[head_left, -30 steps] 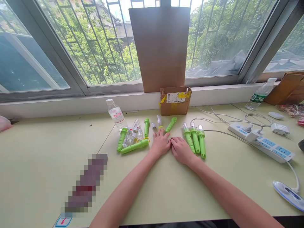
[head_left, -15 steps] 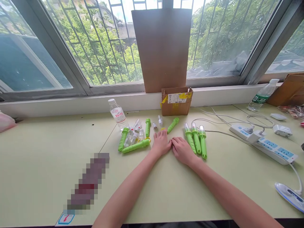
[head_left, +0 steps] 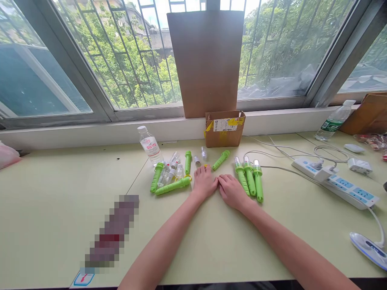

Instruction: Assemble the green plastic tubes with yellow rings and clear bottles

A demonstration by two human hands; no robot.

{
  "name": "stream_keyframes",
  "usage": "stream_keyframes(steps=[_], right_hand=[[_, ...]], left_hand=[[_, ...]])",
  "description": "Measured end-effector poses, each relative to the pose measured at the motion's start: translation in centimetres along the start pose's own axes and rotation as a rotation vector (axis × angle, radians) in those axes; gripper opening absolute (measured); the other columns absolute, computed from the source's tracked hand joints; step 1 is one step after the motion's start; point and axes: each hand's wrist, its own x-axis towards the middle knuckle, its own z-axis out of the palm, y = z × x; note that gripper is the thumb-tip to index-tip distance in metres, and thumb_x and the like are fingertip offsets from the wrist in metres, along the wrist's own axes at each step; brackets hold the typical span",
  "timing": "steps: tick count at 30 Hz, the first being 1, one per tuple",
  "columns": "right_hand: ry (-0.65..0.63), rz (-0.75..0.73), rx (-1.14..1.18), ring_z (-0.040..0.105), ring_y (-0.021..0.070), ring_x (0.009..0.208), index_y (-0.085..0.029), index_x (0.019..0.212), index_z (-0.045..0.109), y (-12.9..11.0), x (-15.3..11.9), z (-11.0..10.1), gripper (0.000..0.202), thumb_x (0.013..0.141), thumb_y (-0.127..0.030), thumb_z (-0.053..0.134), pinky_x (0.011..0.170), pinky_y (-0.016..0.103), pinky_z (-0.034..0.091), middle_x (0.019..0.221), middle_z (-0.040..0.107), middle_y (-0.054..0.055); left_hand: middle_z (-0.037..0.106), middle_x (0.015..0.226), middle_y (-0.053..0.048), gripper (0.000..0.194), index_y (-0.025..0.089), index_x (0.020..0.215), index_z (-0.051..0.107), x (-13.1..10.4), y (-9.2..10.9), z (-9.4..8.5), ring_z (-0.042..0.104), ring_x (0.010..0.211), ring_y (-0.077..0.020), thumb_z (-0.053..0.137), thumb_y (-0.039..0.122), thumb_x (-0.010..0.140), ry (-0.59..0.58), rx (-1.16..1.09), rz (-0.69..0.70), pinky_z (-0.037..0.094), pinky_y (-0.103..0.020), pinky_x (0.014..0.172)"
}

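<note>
My left hand (head_left: 204, 182) and my right hand (head_left: 231, 190) lie flat side by side on the pale green table (head_left: 60, 193), palms down, holding nothing. Left of my left hand lies a pile of green handles (head_left: 172, 186) and clear lamp caps (head_left: 172, 169). One more green handle (head_left: 221, 159) lies beyond my hands. Just right of my right hand, three assembled green sticks with clear tops (head_left: 249, 177) lie in a row. A yellow ring (head_left: 188, 177) sits near my left hand.
A water bottle (head_left: 149, 146) stands behind the pile. A small open cardboard box (head_left: 224, 129) and a tall cardboard sheet (head_left: 207, 60) lean at the window sill. A power strip (head_left: 338, 183) with cables, another bottle (head_left: 332, 121) and a lamp base (head_left: 369, 249) lie right.
The view shifted slightly between the oldest frame and now. My hands have stayed flat on the table in the same place.
</note>
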Motion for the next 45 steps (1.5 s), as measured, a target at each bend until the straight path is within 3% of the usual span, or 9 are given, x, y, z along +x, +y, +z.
stream_keyframes(steps=[6, 13, 18, 23, 28, 33, 38, 42, 45], right_hand=[[-0.008, -0.008, -0.011, 0.051, 0.0217, 0.102, -0.015, 0.109, 0.057, 0.0, 0.0, 0.0, 0.025, 0.089, -0.013, 0.042, 0.089, 0.033, 0.041, 0.105, 0.061, 0.01], [-0.01, -0.004, -0.001, 0.052, 0.0228, 0.104, -0.017, 0.11, 0.057, -0.1, -0.1, -0.1, 0.028, 0.088, -0.013, 0.041, 0.089, 0.035, 0.041, 0.107, 0.061, 0.011], [0.032, 0.054, 0.06, 0.052, 0.0246, 0.107, -0.011, 0.135, 0.038, -0.1, 0.0, 0.1, 0.05, 0.086, -0.015, 0.044, 0.089, 0.037, 0.042, 0.117, 0.059, 0.013], [0.098, 0.106, 0.159, 0.058, 0.0211, 0.093, -0.014, 0.115, 0.055, 0.1, 0.2, 0.2, 0.028, 0.089, -0.018, 0.044, 0.078, 0.031, 0.045, 0.103, 0.065, 0.01], [0.164, 0.185, 0.166, 0.059, 0.0183, 0.075, -0.018, 0.083, 0.061, 0.2, 0.3, 0.1, 0.018, 0.089, -0.017, 0.045, 0.065, 0.027, 0.042, 0.081, 0.066, 0.005], [0.211, 0.213, 0.164, 0.059, 0.0172, 0.074, -0.019, 0.082, 0.06, -0.3, 0.1, -0.3, 0.015, 0.089, -0.021, 0.047, 0.064, 0.026, 0.041, 0.084, 0.065, 0.005], [0.265, 0.231, 0.188, 0.061, 0.0155, 0.076, -0.019, 0.082, 0.058, -0.6, 0.1, -0.4, 0.013, 0.089, -0.022, 0.047, 0.065, 0.025, 0.042, 0.101, 0.064, 0.005], [0.253, 0.239, 0.193, 0.061, 0.0155, 0.077, -0.019, 0.082, 0.057, -0.6, 0.1, -0.4, 0.011, 0.087, -0.021, 0.048, 0.065, 0.024, 0.043, 0.102, 0.064, 0.005], [0.252, 0.232, 0.193, 0.061, 0.0154, 0.078, -0.019, 0.083, 0.058, -0.7, 0.1, -0.4, 0.011, 0.087, -0.02, 0.047, 0.065, 0.024, 0.043, 0.101, 0.064, 0.005]], left_hand=[[0.043, 0.13, -0.018, 0.04, 0.016, 0.11, 0.056, -0.2, 0.1, -0.1, 0.034, 0.123, -0.0325, 0.046, 0.043, 0.083, 0.09, 0.065, 0.007, 0.025, -0.047, 0.103], [0.061, 0.099, -0.012, 0.023, 0.017, 0.095, 0.058, -0.7, 0.5, -1.1, 0.052, 0.098, -0.0268, 0.037, 0.024, 0.09, 0.062, -0.002, 0.024, 0.031, -0.046, 0.094], [0.063, 0.083, -0.005, 0.02, 0.018, 0.081, 0.056, -0.9, 0.6, -1.6, 0.057, 0.083, -0.0185, 0.042, 0.029, 0.09, 0.171, -0.389, 0.066, 0.04, -0.035, 0.086], [0.062, 0.073, -0.001, 0.018, 0.018, 0.073, 0.055, -1.1, 0.5, -1.5, 0.057, 0.07, -0.0132, 0.047, 0.028, 0.085, 0.02, -0.723, 0.139, 0.045, -0.025, 0.068], [0.062, 0.075, -0.001, 0.02, 0.018, 0.077, 0.058, -0.9, 0.4, -1.4, 0.056, 0.072, -0.0138, 0.044, 0.029, 0.087, 0.02, -0.689, 0.11, 0.046, -0.026, 0.07], [0.061, 0.1, -0.008, 0.023, 0.018, 0.098, 0.06, -0.6, 0.2, -1.1, 0.054, 0.099, -0.0208, 0.041, 0.024, 0.087, 0.088, -0.447, 0.08, 0.043, -0.034, 0.088], [0.037, 0.14, -0.01, 0.047, 0.028, 0.132, 0.046, -0.6, 0.4, -0.8, 0.033, 0.13, -0.0283, 0.046, 0.031, 0.085, -0.041, -0.203, 0.111, 0.029, -0.044, 0.104], [0.028, 0.147, -0.009, 0.051, 0.031, 0.138, 0.039, -0.4, 0.6, -0.6, 0.022, 0.136, -0.0297, 0.042, 0.035, 0.087, -0.15, -0.126, 0.159, 0.02, -0.048, 0.108], [0.033, 0.145, -0.011, 0.05, 0.025, 0.137, 0.039, -0.4, 0.7, -0.4, 0.028, 0.133, -0.0288, 0.038, 0.034, 0.088, -0.152, -0.096, 0.182, 0.02, -0.048, 0.106]])
